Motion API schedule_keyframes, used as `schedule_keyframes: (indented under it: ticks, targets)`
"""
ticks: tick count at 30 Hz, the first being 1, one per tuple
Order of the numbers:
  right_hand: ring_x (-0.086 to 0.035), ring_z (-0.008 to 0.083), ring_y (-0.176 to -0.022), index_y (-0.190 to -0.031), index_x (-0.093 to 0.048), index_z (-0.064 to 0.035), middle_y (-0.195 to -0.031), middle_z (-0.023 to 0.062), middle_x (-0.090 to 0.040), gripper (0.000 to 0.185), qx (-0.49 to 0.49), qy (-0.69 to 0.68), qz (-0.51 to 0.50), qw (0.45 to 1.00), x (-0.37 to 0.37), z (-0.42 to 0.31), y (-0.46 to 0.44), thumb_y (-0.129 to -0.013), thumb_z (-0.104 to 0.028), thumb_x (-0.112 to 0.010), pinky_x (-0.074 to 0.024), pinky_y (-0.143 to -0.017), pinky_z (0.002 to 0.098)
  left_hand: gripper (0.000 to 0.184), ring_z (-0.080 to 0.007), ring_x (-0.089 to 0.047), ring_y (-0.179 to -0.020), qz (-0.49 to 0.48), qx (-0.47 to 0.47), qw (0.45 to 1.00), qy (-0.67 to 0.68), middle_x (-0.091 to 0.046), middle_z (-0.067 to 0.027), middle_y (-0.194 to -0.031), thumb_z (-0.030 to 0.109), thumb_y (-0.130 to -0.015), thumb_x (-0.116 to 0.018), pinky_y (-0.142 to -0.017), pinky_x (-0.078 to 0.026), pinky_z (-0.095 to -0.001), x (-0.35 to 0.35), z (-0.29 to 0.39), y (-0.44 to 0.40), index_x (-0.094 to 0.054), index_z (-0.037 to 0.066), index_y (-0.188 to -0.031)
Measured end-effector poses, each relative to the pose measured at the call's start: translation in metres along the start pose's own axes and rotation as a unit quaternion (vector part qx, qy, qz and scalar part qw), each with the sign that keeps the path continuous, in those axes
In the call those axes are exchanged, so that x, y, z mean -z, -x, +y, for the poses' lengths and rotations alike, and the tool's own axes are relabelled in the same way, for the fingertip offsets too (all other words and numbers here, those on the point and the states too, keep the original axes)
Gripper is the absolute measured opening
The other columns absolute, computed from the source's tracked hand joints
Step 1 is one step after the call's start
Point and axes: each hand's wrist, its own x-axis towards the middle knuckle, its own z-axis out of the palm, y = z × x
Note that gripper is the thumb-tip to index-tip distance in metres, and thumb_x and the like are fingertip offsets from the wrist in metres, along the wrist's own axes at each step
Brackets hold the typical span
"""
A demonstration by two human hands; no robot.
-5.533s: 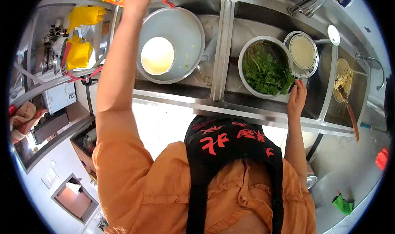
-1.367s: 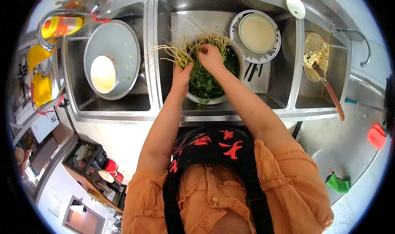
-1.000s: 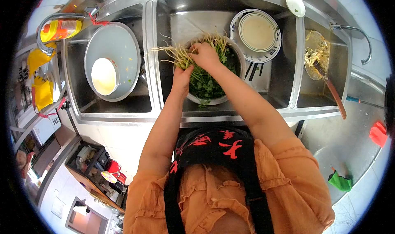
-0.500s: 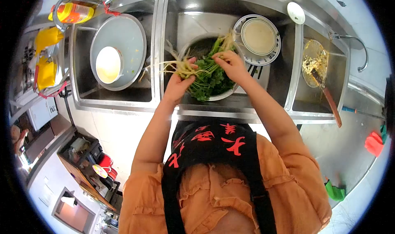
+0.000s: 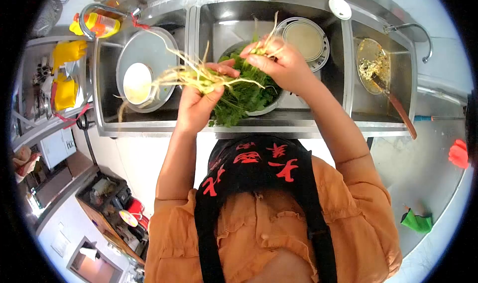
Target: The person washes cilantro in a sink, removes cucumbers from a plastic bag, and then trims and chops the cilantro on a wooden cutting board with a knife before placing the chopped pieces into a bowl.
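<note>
My left hand (image 5: 199, 101) grips a bunch of leafy greens near its pale roots (image 5: 181, 78), which fan out to the left. Close beside it, my right hand (image 5: 284, 66) pinches the root end of a smaller bunch of stems. Dark green leaves (image 5: 244, 101) hang below both hands, over a round metal bowl (image 5: 269, 108) in the middle sink. The hands and leaves hide much of that bowl. Stacked plates (image 5: 303, 40) stand behind my right hand, in the same sink.
In the left sink, a large grey basin (image 5: 159, 49) holds a white bowl (image 5: 137, 82). A strainer of food scraps (image 5: 372, 66) and a wooden-handled tool (image 5: 401, 112) are at the right sink. Faucets (image 5: 425, 44) reach over the sinks. A yellow bottle (image 5: 102, 25) lies at the back left.
Both hands have lifted the greens higher, closer to the camera. Earlier, my left hand was near the yellow bottle and my right hand at the bowl's rim; both have since moved onto the greens.
</note>
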Motion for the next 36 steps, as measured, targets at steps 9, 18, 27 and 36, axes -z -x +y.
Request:
schedule_keyframes:
  ticks: [9,18,27,36]
  targets:
    - [-0.052,0.0119,-0.063,-0.093,-0.067,-0.0032,-0.067,0.0059,-0.06,0.028,-0.112,0.028,-0.044,0.992,0.008,-0.062,-0.033,-0.086,-0.03,-0.062,-0.0428,-0.061,0.0294,0.043,-0.0245,-0.053,-0.113,0.004,0.096,0.961,0.258,-0.054,-0.0159,-0.123,0.016,-0.09,-0.053,-0.098,-0.042,-0.0372,0.008,0.042,-0.035,-0.045,-0.006,-0.126]
    - [-0.053,0.0063,-0.067,-0.108,-0.063,-0.0039,-0.073,-0.0018,-0.056,0.03,-0.121,-0.078,-0.045,0.989,0.006,-0.122,-0.076,-0.091,-0.028,-0.057,-0.0453,-0.062,0.021,0.038,-0.0137,-0.059,-0.098,0.0,-0.004,0.998,0.067,-0.063,-0.0048,-0.104,-0.001,-0.079,-0.064,-0.087,-0.046,-0.0289,0.019,0.058,-0.052,-0.054,0.003,-0.116]
    - [-0.055,0.0122,-0.099,-0.124,-0.053,-0.0054,-0.117,0.0047,-0.058,0.034,-0.094,-0.123,0.121,0.98,0.003,-0.038,-0.028,-0.095,-0.024,-0.05,-0.0437,-0.089,0.0282,0.036,-0.028,-0.061,-0.096,0.025,0.03,0.961,0.273,-0.061,-0.0154,-0.102,0.005,-0.079,-0.062,-0.083,-0.053,-0.0416,0.04,0.056,-0.039,-0.053,0.0,-0.113]
    - [-0.058,0.0098,-0.093,-0.114,-0.058,-0.0019,-0.102,0.0044,-0.064,0.028,-0.083,-0.109,0.041,0.99,-0.025,-0.031,-0.016,-0.094,-0.021,-0.054,-0.0451,-0.081,0.024,0.038,-0.0324,-0.06,-0.1,0.024,0.12,0.971,0.203,-0.061,-0.0203,-0.107,0.002,-0.08,-0.058,-0.086,-0.052,-0.0436,0.029,0.023,-0.031,-0.05,0.001,-0.116]
